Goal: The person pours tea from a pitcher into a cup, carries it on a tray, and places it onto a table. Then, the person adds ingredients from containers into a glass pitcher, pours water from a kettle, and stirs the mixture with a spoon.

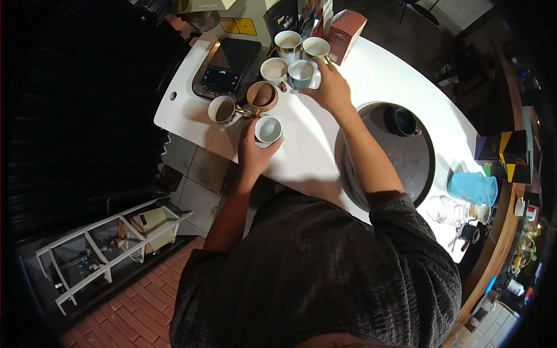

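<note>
Nearest, the left hand point(256, 155) curls round a small white cup point(268, 130) on the white table point(304, 151). Just beyond, a brown cup point(262, 96) stands by a gold-handled mug point(223, 109). Farther right, the right hand point(332, 88), half open, spans a teal-and-white cup point(300, 73); whether it grips, I can't tell.

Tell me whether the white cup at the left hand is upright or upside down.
Upright: the white cup shows its open mouth and inside to the camera above, the left hand around its side.
</note>
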